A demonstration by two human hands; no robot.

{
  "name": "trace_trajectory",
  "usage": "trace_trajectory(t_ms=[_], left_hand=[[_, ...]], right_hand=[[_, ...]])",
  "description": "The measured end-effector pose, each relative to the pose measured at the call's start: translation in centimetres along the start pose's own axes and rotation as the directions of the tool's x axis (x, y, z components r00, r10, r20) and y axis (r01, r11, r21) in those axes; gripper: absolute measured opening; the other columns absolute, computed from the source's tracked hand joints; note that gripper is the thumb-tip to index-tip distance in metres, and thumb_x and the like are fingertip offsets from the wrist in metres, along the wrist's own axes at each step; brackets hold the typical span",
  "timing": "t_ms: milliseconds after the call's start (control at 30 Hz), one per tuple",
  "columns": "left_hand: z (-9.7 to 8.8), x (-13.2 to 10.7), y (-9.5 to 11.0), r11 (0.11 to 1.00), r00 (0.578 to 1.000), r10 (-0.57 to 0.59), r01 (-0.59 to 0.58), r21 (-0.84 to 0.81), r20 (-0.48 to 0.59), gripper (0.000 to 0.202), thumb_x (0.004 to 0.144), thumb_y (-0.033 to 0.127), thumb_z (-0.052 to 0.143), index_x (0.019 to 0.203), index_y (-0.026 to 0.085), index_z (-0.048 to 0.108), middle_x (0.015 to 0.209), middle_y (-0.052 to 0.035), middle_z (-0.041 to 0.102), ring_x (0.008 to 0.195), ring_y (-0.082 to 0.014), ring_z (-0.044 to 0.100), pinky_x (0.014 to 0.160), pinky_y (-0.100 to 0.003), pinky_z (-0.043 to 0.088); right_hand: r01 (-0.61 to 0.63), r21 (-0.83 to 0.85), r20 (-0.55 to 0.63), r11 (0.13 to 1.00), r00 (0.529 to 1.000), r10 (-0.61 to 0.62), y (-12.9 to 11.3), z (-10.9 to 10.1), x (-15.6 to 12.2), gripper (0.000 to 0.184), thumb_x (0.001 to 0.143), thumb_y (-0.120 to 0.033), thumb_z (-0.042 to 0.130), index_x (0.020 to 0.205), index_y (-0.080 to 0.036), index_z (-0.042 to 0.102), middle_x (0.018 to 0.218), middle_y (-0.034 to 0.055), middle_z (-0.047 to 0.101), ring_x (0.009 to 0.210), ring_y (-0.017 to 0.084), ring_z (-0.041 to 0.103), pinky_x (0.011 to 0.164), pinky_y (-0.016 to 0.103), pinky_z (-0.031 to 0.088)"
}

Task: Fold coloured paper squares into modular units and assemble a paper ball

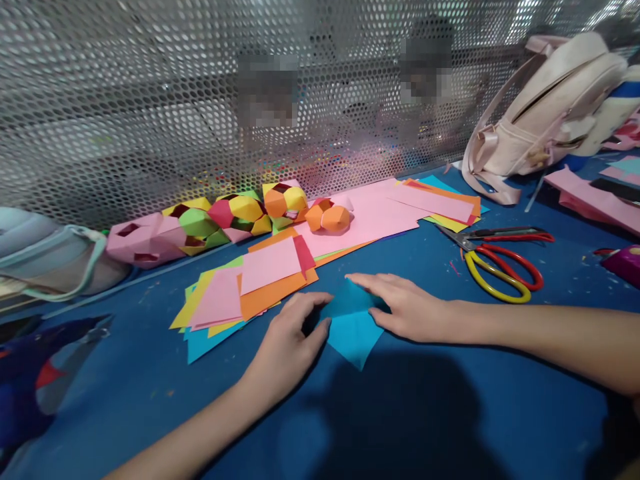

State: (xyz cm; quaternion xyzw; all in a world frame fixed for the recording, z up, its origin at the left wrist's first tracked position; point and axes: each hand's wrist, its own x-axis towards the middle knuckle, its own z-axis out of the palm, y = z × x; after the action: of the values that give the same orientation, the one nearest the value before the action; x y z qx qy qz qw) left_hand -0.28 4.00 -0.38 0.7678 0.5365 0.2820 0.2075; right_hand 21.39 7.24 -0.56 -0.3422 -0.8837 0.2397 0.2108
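Observation:
A small square of bright blue paper (354, 333) lies on the blue table between my hands, one corner pointing toward me. Crease lines run across its middle, and its upper part is partly raised. My left hand (295, 333) has its thumb and fingers at the paper's left corner. On the other side, my right hand (407, 308) reaches over the upper right edge, its index finger at the far corner and its thumb on the right side. Some of the fingers are hidden beneath or behind the hands.
Stacks of coloured paper (273, 263) lie beyond my left hand. Folded paper balls (237, 217) line the perforated metal panel (150, 100). Red-and-yellow scissors (500, 267) rest right of my right hand. A pink backpack (545, 113) stands at back right, a pale bag (55, 257) at left.

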Motion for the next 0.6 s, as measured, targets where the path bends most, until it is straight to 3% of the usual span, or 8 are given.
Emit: trace_trajectory(t_ms=[367,500,600], left_hand=[[0.08,-0.08,0.39,0.995,0.991,0.099,-0.097,-0.032,0.089,0.033,0.076,0.007,0.042,0.103,0.021,0.055,0.097,-0.0049,0.068,0.091,-0.0190,0.064,0.082,-0.036,0.051],[0.11,-0.06,0.20,0.984,0.980,0.176,-0.174,-0.022,0.096,0.034,0.077,0.007,0.042,0.107,0.020,0.052,0.097,-0.0060,0.069,0.092,-0.0194,0.064,0.081,-0.037,0.050],[-0.04,0.04,0.11,0.960,0.960,0.258,-0.267,0.079,0.106,0.028,0.079,0.010,0.044,0.103,0.020,0.054,0.092,-0.0056,0.069,0.085,-0.0192,0.063,0.074,-0.035,0.050]], right_hand=[[0.060,-0.026,0.029,0.998,0.998,-0.059,-0.41,0.32,0.26,0.059,0.079,-0.006,0.047,0.135,-0.017,0.034,0.108,0.0067,0.064,0.101,0.020,0.053,0.088,0.038,0.039],[0.175,-0.204,0.055,0.963,0.984,-0.167,-0.45,0.30,0.25,0.053,0.081,-0.009,0.048,0.133,-0.010,0.037,0.107,0.0117,0.063,0.092,0.021,0.053,0.081,0.036,0.040],[0.315,-0.374,0.102,0.872,0.949,-0.298,-0.34,0.11,0.27,0.047,0.085,-0.014,0.045,0.130,-0.005,0.038,0.096,0.0138,0.064,0.082,0.021,0.053,0.072,0.034,0.038]])
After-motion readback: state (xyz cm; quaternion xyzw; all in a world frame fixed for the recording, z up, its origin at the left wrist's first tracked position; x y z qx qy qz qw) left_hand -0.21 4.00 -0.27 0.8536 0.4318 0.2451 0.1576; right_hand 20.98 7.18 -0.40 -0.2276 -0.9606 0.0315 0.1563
